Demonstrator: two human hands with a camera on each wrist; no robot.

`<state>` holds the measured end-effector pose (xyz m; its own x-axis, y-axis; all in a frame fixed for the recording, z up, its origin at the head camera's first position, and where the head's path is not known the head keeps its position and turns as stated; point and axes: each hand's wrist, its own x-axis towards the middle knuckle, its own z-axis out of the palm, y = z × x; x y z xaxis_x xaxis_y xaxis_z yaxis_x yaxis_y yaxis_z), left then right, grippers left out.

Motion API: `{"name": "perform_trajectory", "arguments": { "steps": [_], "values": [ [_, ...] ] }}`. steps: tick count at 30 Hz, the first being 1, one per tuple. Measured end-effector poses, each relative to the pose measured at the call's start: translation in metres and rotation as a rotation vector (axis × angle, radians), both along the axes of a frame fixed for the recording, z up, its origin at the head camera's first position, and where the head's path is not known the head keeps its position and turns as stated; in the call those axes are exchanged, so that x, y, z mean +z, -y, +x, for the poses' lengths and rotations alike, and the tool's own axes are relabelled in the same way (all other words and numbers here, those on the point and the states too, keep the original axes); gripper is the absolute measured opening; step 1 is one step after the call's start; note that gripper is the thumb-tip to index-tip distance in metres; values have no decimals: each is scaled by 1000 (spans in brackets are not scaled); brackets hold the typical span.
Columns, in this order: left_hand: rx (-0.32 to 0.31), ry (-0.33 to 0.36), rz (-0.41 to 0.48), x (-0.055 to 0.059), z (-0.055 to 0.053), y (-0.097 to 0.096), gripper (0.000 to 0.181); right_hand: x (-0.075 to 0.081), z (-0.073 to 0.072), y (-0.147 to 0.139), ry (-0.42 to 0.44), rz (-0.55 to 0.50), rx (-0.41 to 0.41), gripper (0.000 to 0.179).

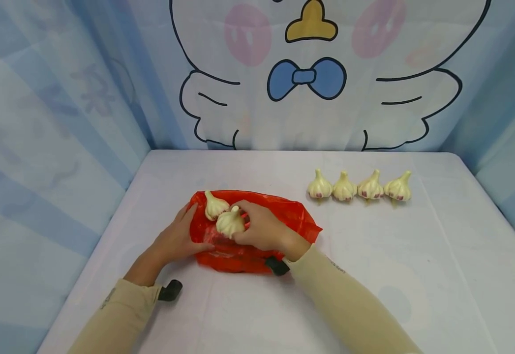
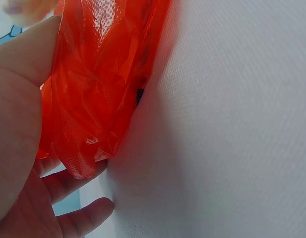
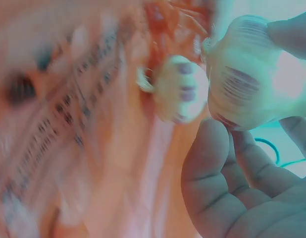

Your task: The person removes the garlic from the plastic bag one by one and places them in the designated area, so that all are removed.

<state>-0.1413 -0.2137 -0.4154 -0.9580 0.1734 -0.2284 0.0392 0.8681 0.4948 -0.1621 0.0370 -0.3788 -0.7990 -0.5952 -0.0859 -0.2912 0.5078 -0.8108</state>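
Observation:
A red plastic bag [image 1: 261, 258] lies on the table with its mouth spread apart. My right hand [image 1: 261, 227] pinches a garlic bulb [image 1: 229, 223] above the bag, thumb on one side and fingers on the other; its purple-streaked underside faces the right wrist camera. Just behind it, a second garlic bulb [image 1: 215, 205] sits at the bag's left end. My left hand [image 1: 178, 240] holds that end of the bag, the thumb over the near edge and fingers behind. In the left wrist view, crumpled red plastic [image 2: 88, 99] lies between thumb and fingers.
Several garlic bulbs [image 1: 371, 187] stand in a row at the back right of the white table [image 1: 372, 295]. Patterned curtains [image 1: 53, 147] hang along the left, back and right sides. Dark printing shows on the bag [image 3: 59, 124] in the blurred right wrist view.

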Motion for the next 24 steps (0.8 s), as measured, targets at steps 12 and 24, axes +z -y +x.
{"name": "perform_trajectory", "arguments": {
  "steps": [12,24],
  "values": [
    [17,-3,-9,-4,1,0,120,27,0,-49,-83,-42,-80,55],
    [9,-12,-17,-3,0,0,119,45,-6,-109,-151,3,-219,51]
  ]
}}
